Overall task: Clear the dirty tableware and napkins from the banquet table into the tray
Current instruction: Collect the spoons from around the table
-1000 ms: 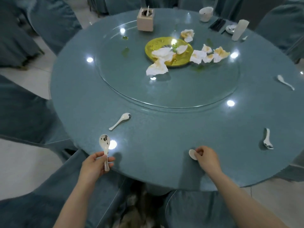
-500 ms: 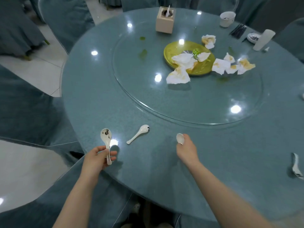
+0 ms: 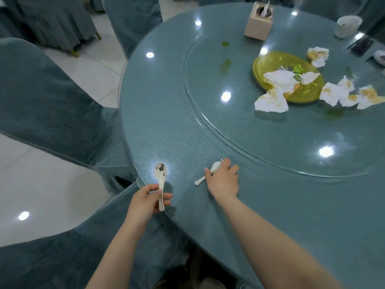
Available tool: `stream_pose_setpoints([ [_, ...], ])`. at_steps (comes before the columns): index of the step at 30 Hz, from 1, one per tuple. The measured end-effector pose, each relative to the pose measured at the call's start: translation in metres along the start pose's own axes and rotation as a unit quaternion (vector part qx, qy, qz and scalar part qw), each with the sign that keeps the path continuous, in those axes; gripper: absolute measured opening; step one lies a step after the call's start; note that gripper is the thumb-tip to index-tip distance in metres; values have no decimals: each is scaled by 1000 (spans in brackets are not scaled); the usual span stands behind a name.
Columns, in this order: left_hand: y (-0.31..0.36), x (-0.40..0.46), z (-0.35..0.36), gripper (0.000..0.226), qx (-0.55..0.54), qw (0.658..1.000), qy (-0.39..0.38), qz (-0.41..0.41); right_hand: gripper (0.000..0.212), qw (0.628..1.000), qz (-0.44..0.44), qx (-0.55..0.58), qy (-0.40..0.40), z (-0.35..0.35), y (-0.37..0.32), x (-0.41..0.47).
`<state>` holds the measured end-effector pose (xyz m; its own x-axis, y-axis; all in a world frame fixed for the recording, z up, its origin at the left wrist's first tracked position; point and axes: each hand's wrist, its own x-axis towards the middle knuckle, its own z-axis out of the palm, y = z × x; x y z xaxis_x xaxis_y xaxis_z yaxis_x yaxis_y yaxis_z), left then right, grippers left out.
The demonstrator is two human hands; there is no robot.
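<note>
Far right edge cut off: only slivers of a small dish (image 3: 380,57) and dark chopsticks (image 3: 360,46), both blurred. White cup (image 3: 348,26) at far right smeared by motion. No tray in view.

Left hand (image 3: 145,202) at the near counter (image 3: 166,122) edge, curled round the handle of a white ceramic spoon (image 3: 160,180). Long axis near to far, bowl pointing away, dark smears inside the bowl.

Right hand (image 3: 224,180) lying over a second white spoon (image 3: 205,174) on the counter, fingers bent round its bowl. Handle sticking out toward the near left, bowl toward the far right, mostly hidden under the fingers. Something small and white at the fingertips, too hidden to name.

Glossy blue-green round counter with a glass turntable (image 3: 208,126) on it, spotted with lamp reflections. Yellow-green plate (image 3: 270,61) on the turntable, holding crumpled, stained paper napkins (image 3: 279,79); more napkins (image 3: 335,93) just right of it and one beyond it at (image 3: 317,56). Beige square box (image 3: 259,26) at the far side, something white poking from its top. Fabric-covered chairs (image 3: 52,97) at left.
</note>
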<state>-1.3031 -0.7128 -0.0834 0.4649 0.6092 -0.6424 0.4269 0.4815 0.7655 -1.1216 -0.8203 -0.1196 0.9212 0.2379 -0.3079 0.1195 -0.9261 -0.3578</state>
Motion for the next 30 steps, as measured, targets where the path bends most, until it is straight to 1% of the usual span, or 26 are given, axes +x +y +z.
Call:
stream_pose_setpoints([
  [4, 1, 3, 3, 10, -1, 1000, -11, -7, 35, 996, -51, -56, -39, -5, 10, 8],
  [6, 1, 5, 7, 10, 3, 1000, -22, -9, 28, 995, -72, -39, -50, -11, 22, 11],
  [7, 1, 6, 10, 10, 5, 1000, -27, -9, 28, 996, -70, -11, -59, -14, 29, 12],
  [8, 1, 8, 13, 10, 6, 999, -34, -10, 28, 995, -53, 41, -72, -17, 34, 11],
  [9, 1, 9, 17, 10, 7, 999, -43, -13, 27, 989, -15, 117, -87, -21, 38, 9],
  [11, 1, 12, 26, 10, 8, 998, -64, -18, 22, 955, 62, 270, -109, -30, 43, 2],
  [12, 0, 13, 32, 11, 12, 997, -75, -17, 22, 938, 82, 316, -112, -35, 46, -1],
  [14, 0, 15, 42, 12, 28, 995, -97, -13, 24, 914, 112, 374, -114, -42, 55, -6],
  [16, 1, 15, 52, 13, 43, 992, -114, -11, 23, 897, 128, 411, -98, -50, 62, -11],
  [18, 2, 12, 64, 12, 57, 990, -130, -7, 18, 897, 131, 417, -74, -59, 69, -17],
  [20, 5, 7, 76, 11, 77, 986, -149, 1, 20, 890, 122, 434, -65, -70, 73, -25],
  [21, 6, 3, 83, 11, 90, 983, -161, 6, 20, 881, 117, 453, -68, -75, 74, -29],
  [24, 7, -9, 103, 11, 137, 970, -200, 25, 11, 846, 101, 516, -88, -88, 80, -46],
  [25, 7, -13, 112, 10, 155, 963, -216, 33, 11, 837, 98, 530, -91, -90, 82, -52],
  [27, 4, -20, 128, 7, 189, 947, -256, 48, 20, 831, 102, 540, -84, -91, 88, -60],
  [30, 1, -30, 153, 6, 224, 923, -307, 60, 27, 830, 134, 540, -33, -92, 104, -67],
])
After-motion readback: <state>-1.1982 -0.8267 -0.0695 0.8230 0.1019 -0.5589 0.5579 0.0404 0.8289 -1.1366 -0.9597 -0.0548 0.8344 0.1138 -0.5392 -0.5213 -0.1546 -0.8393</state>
